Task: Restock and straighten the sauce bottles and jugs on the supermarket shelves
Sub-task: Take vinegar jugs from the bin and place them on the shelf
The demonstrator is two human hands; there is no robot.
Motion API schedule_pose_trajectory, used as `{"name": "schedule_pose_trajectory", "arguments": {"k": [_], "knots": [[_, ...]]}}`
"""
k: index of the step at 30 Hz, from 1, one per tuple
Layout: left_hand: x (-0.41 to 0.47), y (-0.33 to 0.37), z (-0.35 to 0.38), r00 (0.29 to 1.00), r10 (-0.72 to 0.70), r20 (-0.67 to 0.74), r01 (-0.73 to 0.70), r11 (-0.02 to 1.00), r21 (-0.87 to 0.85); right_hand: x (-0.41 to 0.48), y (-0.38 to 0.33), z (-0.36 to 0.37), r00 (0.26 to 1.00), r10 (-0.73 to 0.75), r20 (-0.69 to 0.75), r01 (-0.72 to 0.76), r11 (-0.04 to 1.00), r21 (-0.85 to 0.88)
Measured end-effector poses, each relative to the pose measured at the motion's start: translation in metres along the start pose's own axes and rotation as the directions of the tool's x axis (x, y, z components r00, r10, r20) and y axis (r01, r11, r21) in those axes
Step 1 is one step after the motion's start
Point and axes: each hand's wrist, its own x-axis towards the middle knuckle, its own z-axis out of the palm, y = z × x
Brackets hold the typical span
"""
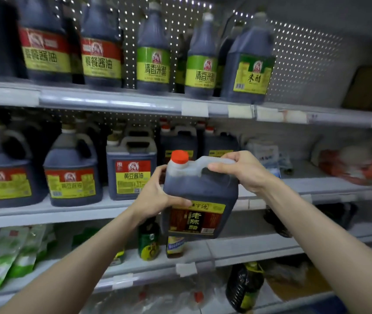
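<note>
- One view only, from the head camera, looking at three or more shelves of dark sauce bottles.
- Top shelf [121, 103]: a row of tall bottles stands upright, labels mostly facing out, so that stretch looks largely in order; its far right end is bare.
- Middle shelf [44, 214]: big jugs stand at the left and centre, with an open stretch to the right of them where I judge the next jug belongs.
- Work is part done, I reckon: one jug is not yet shelved, and the lower shelves look untidy with packets and small bottles.
- Held jug [199, 198], red-capped and full of dark liquid, hangs tilted in front of the middle shelf, off any surface.
- Left hand [155, 196] is curled against the jug's left side, thumb across its front above the label.
- Right hand [243, 171] is closed around the jug's top handle, taking the weight.
</note>
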Motion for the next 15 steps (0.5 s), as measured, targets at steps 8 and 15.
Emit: {"name": "schedule_pose_trajectory", "arguments": {"k": [8, 15], "knots": [[0.054, -0.013, 0.011, 0.996, -0.004, -0.094, 0.004, 1.0, -0.002, 0.069, 0.021, -0.023, 0.996, -0.048, 0.069, 0.05, 0.998, -0.025], [0.102, -0.039, 0.017, 0.974, -0.025, -0.225, 0.028, 1.0, 0.012, 0.147, 0.049, -0.023, 0.986, -0.09, 0.142, 0.108, 0.987, -0.12]]}}
